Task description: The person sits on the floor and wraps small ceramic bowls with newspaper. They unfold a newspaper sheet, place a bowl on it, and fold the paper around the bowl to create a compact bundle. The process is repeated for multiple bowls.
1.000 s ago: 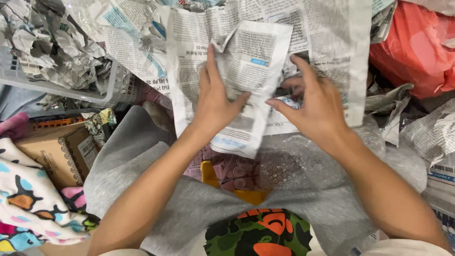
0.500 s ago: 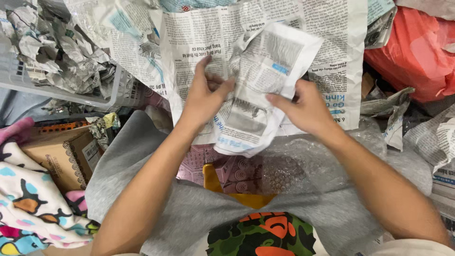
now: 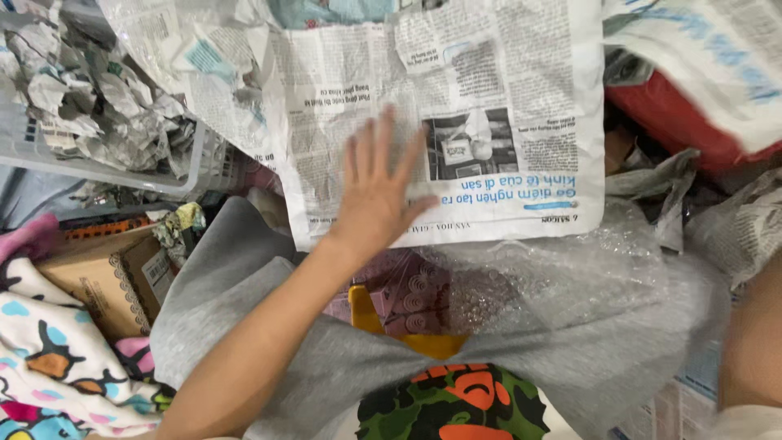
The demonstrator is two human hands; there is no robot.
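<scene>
Our left hand (image 3: 377, 194) lies flat with its fingers spread, grasping nothing, pressed on the near left part of the newspaper sheet (image 3: 456, 122), which spreads over our lap just beyond the bubble wrap (image 3: 521, 281). The sheet's long axis runs left to right, most of it stretching right and far from the palm. Only our right forearm (image 3: 753, 342) shows at the right edge, so we cannot tell that hand's state; the left is clearly nearer.
</scene>
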